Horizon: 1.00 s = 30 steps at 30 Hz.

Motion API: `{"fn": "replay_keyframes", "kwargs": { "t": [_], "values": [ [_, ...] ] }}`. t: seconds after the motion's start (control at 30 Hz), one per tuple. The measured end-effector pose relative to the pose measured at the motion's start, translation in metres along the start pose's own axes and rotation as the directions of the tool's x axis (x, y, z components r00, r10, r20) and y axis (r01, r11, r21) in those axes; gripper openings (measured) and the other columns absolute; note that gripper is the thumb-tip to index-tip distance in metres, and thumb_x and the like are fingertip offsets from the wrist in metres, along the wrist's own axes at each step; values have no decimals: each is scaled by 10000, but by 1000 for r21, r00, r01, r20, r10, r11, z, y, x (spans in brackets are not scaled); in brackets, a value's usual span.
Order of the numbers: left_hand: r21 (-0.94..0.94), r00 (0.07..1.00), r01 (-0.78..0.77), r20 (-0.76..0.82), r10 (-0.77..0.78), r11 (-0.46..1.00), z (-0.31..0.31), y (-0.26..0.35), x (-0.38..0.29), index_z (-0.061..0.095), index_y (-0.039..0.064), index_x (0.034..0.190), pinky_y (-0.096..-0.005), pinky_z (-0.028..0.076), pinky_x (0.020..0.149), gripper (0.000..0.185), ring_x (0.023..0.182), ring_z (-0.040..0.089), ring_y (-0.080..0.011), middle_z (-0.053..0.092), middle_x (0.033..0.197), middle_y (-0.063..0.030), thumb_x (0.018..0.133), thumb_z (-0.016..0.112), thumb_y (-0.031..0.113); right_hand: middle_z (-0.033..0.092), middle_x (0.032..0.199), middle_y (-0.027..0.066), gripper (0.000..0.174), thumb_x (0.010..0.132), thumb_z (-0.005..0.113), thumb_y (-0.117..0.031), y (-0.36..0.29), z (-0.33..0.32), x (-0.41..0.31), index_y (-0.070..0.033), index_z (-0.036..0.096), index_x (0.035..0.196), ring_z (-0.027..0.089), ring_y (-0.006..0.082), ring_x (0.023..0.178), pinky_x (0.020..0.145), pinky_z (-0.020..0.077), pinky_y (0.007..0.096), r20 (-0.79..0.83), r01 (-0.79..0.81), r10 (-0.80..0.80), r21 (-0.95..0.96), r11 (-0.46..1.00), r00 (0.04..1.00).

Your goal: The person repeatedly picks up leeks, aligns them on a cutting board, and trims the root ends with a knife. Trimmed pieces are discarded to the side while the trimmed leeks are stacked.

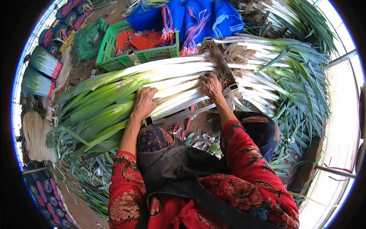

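Observation:
Long-stemmed leeks or large green onions (171,71) lie side by side across a metal frame (221,63), roots against its upright side at the right, green leaves spread to the left. My left hand (145,101) rests on the stalks where white turns to green, fingers and thumb apart. Near the root end, my right hand (211,86) lies on the white stems with bent fingers; whether it grips one is unclear. Beyond the frame's side, more leeks (257,65) with tangled roots lie in a large pile.
A green plastic crate (140,55) holding red material stands past the frame, beside blue sheets (197,20) with pink and white ties. A green mesh bag (90,40) lies further left, near bundled leeks (43,67) with red bands. Leaf scraps litter the ground around my knees.

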<state>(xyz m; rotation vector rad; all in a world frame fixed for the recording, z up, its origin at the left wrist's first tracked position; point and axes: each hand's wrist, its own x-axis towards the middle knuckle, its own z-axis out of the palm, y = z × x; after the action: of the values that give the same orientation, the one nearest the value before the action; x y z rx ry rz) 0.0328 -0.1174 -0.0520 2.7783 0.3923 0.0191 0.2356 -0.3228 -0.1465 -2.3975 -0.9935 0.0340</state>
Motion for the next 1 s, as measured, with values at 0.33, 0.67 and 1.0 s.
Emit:
{"fn": "replay_keyframes", "kwargs": {
  "t": [0.33,0.67,1.0],
  "values": [
    [400,990,-66,139,11,914,-20,-12,-43,320,63,1340,-468,218,1056,780,1268,308,-311,371,1339,-158,758,557,525,496,1043,89,261,823,485,-305,-11,14,0,-121,592,974,477,269,1021,824,365,485,-92,36,-46,-107,994,995],
    [302,974,-203,-30,222,931,-8,-42,-33,438,21,1252,-438,310,955,684,1079,444,-336,472,1208,-170,802,470,536,511,891,112,204,771,531,-270,-7,23,5,-92,617,821,498,296,897,752,367,456,-217,90,-114,-115,989,970],
    [182,968,-170,-153,199,968,-9,-41,-47,518,53,1192,-399,370,890,559,1005,479,-307,528,1108,-135,732,641,345,478,1151,171,445,778,538,-228,-118,-12,81,-37,468,1174,412,341,1103,926,285,453,-508,268,-275,-89,959,816]
  ]
}}
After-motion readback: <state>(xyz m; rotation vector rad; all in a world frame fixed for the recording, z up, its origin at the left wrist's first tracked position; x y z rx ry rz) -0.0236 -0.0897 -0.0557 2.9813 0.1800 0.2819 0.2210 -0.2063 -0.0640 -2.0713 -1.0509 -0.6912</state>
